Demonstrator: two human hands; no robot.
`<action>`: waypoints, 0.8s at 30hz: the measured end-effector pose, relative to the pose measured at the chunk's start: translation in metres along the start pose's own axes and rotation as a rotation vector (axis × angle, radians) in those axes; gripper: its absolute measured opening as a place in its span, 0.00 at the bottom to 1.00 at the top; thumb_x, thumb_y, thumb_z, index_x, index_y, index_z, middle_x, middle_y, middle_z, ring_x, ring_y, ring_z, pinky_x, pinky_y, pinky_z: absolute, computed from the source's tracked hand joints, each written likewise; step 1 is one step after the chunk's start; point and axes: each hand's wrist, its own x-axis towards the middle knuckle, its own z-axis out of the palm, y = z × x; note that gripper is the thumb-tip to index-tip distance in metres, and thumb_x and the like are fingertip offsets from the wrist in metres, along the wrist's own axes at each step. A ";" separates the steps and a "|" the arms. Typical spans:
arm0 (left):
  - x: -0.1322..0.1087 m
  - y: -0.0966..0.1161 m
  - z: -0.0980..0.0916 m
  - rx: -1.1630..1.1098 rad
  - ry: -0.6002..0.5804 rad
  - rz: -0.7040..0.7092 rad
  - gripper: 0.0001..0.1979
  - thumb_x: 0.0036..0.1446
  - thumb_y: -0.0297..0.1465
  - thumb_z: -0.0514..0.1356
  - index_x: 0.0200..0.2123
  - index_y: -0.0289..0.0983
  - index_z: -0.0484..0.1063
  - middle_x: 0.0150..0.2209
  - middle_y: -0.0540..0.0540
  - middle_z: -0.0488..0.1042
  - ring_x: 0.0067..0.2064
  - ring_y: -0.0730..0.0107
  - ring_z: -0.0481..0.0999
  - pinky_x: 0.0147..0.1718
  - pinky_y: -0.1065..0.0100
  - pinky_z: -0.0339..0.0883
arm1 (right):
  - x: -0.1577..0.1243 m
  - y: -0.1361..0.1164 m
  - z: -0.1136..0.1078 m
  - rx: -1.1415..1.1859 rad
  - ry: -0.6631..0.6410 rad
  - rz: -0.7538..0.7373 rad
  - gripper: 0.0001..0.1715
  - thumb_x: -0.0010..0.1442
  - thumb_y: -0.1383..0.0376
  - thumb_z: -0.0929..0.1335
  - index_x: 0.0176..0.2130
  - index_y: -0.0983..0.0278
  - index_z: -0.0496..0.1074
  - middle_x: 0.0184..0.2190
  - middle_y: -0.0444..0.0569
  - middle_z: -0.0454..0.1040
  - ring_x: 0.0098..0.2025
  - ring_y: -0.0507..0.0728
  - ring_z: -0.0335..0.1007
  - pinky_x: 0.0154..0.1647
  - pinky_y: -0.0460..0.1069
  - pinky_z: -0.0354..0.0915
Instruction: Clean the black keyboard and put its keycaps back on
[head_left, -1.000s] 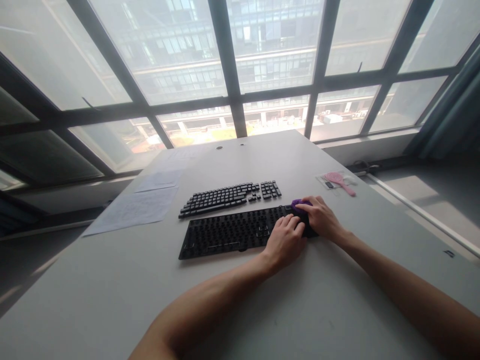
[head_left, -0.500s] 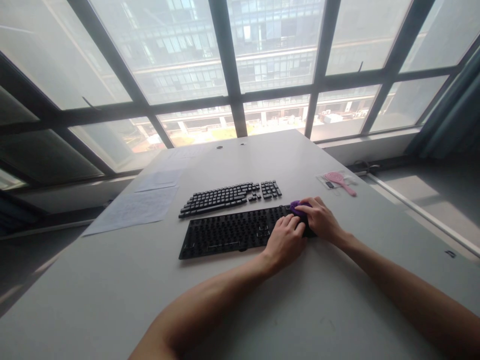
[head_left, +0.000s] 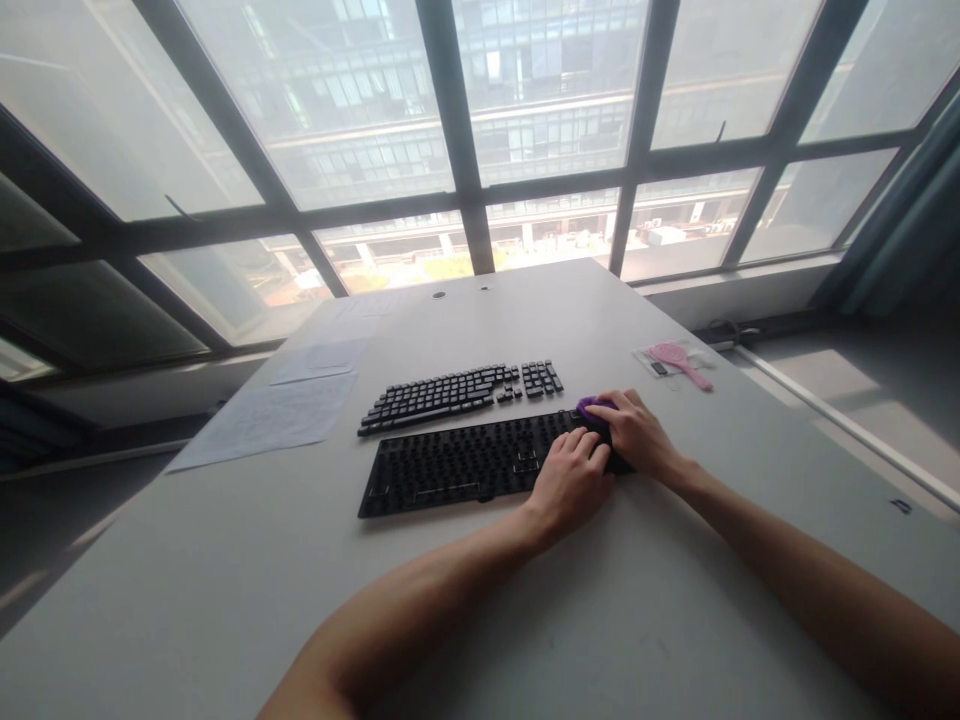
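Observation:
A black keyboard [head_left: 450, 465] with its keycaps off lies across the middle of the white table. My left hand [head_left: 574, 475] curls over its right part from the near side and holds it, covering some of the key bed. In my right hand [head_left: 634, 430], a soft purple wad [head_left: 592, 406] is pressed against the keyboard's far right corner; whether it is cloth or gel I cannot tell. Behind the keyboard, the black keycaps [head_left: 442, 393] are laid out in keyboard order, with a smaller number-pad group [head_left: 541, 377] at their right.
Papers [head_left: 266, 420] lie along the table's left side. At the right, a pink handled object [head_left: 679, 362] rests on a clear plastic bag beside a small dark piece [head_left: 660, 369]. A small dark item [head_left: 900, 507] lies near the right edge. Windows stand beyond the table.
My right hand and the purple wad have shifted slightly left and away from me at the keyboard's far right corner. My left hand and the keyboard look unmoved.

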 end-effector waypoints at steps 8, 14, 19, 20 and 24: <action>-0.001 -0.001 -0.001 -0.005 0.004 0.006 0.14 0.62 0.34 0.61 0.50 0.36 0.70 0.55 0.40 0.72 0.62 0.53 0.66 0.62 0.55 0.61 | -0.001 0.004 -0.001 -0.051 0.011 0.113 0.24 0.63 0.74 0.62 0.52 0.59 0.79 0.51 0.54 0.74 0.50 0.64 0.62 0.49 0.54 0.67; -0.001 -0.001 0.000 -0.014 0.006 0.004 0.13 0.61 0.34 0.62 0.49 0.37 0.71 0.55 0.41 0.73 0.62 0.54 0.66 0.62 0.54 0.62 | 0.000 -0.003 -0.004 -0.039 -0.022 0.088 0.22 0.63 0.75 0.63 0.48 0.60 0.80 0.51 0.51 0.75 0.51 0.62 0.63 0.49 0.52 0.66; -0.001 -0.002 0.001 -0.016 0.002 0.001 0.14 0.62 0.34 0.62 0.50 0.38 0.70 0.55 0.41 0.72 0.62 0.53 0.66 0.62 0.54 0.62 | -0.002 -0.001 -0.004 -0.099 0.015 0.190 0.22 0.64 0.74 0.62 0.50 0.60 0.80 0.49 0.53 0.76 0.50 0.63 0.63 0.47 0.52 0.66; -0.001 -0.002 0.001 -0.014 0.001 0.002 0.14 0.62 0.34 0.62 0.50 0.38 0.70 0.55 0.40 0.72 0.62 0.53 0.66 0.62 0.54 0.62 | -0.003 0.000 -0.004 -0.104 0.020 0.202 0.22 0.64 0.74 0.62 0.50 0.60 0.80 0.49 0.53 0.76 0.49 0.63 0.64 0.47 0.52 0.66; -0.001 -0.001 -0.002 -0.009 -0.005 0.006 0.14 0.62 0.34 0.62 0.49 0.37 0.71 0.55 0.40 0.72 0.62 0.53 0.66 0.62 0.54 0.62 | -0.004 0.002 -0.002 -0.052 -0.003 0.109 0.23 0.63 0.75 0.63 0.50 0.59 0.80 0.52 0.52 0.75 0.51 0.62 0.63 0.50 0.52 0.66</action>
